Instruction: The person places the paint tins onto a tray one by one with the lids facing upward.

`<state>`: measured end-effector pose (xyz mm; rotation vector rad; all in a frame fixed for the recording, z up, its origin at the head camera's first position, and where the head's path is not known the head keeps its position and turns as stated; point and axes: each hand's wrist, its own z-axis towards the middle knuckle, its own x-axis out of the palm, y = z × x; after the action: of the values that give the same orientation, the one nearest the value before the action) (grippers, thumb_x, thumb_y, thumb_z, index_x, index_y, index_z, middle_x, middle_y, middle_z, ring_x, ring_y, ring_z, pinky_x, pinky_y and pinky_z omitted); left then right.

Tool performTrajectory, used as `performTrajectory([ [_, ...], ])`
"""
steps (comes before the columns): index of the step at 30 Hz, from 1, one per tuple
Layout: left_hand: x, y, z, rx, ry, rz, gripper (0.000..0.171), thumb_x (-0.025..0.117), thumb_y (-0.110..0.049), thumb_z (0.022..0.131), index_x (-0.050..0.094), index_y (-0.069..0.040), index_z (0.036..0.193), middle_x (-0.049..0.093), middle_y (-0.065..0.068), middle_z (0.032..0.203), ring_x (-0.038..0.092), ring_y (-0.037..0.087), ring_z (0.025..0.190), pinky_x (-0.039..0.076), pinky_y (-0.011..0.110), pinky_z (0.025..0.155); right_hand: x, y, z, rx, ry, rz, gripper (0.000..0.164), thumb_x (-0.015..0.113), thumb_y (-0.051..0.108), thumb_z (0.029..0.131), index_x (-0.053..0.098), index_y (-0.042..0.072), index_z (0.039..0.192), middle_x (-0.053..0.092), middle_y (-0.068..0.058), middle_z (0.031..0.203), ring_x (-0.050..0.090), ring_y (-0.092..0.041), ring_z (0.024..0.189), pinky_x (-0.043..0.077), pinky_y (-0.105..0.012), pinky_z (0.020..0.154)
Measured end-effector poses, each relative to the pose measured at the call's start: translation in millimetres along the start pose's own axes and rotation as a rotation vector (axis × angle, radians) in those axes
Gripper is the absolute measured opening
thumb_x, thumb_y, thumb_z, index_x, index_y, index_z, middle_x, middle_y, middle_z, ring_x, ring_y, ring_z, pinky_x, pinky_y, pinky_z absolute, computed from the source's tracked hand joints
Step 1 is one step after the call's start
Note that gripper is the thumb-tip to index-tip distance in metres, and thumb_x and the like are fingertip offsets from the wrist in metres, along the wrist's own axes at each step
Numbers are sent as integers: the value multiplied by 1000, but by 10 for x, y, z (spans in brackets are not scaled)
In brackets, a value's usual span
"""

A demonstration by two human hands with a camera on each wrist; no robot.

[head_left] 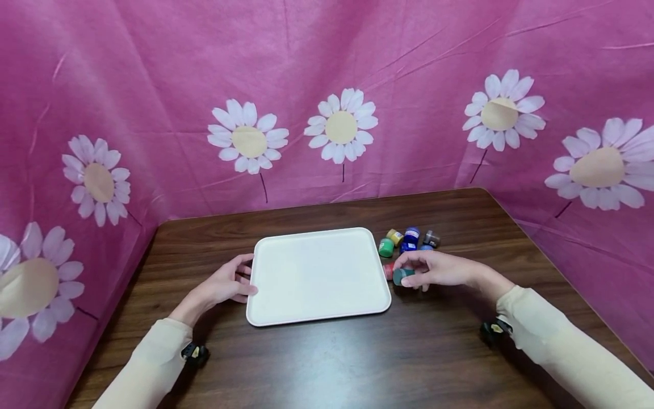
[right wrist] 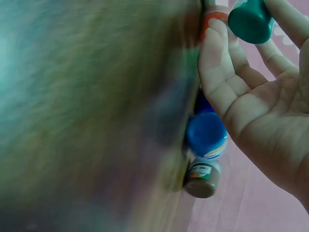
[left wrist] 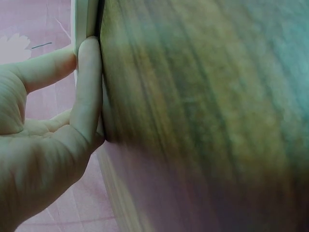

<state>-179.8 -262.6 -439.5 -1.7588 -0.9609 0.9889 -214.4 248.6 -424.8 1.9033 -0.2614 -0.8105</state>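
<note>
A white rectangular tray [head_left: 317,278] lies flat on the wooden table. At its left edge rests my left hand [head_left: 227,284], with thumb and fingertips against the rim; the left wrist view shows the fingers [left wrist: 89,82] along the tray's side, close to the tabletop. My right hand [head_left: 429,268] pinches a small dark green paint jar [head_left: 402,276] between thumb and fingers, just off the tray's right edge. Beside that jar is a red jar [head_left: 389,271], partly hidden by the hand. The right wrist view also shows the held green jar [right wrist: 250,24] at the fingertips.
Behind my right hand stand a bright green jar [head_left: 386,247], a yellow jar [head_left: 394,236], blue jars [head_left: 411,233] and a dark brownish jar [head_left: 431,238], close together. A pink cloth with daisies [head_left: 409,113] hangs around the table [head_left: 327,363].
</note>
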Motion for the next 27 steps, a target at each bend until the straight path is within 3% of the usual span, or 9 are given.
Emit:
performTrajectory([
  [6,-23,8,4,1,-4,14,91,73,9,84,19,2,157,39,28,128,61,25,97,61,46,74,-62,143,130,15,-29,77,37,60,24,104,54,2,133,63,-18,106,63,-37,94,60,-49,78],
  [13,-27,27,11,-18,-8,8,91,73,9,83,20,1,157,39,28,128,60,26,97,61,46,74,-2,264,310,-35,-34,178,45,56,26,106,47,-2,140,64,-29,112,67,-43,95,59,-52,82],
  [20,-27,45,32,-25,4,-3,93,75,8,83,20,0,157,39,27,128,60,26,98,61,46,75,85,346,533,14,-65,255,56,54,37,106,45,3,151,55,-27,118,68,-39,90,60,-47,84],
  [23,-31,43,35,-30,0,-4,93,75,9,83,20,0,157,38,27,129,60,26,98,61,46,75,115,391,663,-5,-55,316,55,51,36,107,46,0,148,58,-29,117,67,-39,92,58,-50,87],
  [27,-38,29,32,-35,-1,-6,93,74,9,83,19,0,158,38,27,129,59,26,98,61,46,75,151,459,834,-27,-29,395,54,52,33,108,44,-4,147,60,-24,118,66,-38,95,56,-54,89],
])
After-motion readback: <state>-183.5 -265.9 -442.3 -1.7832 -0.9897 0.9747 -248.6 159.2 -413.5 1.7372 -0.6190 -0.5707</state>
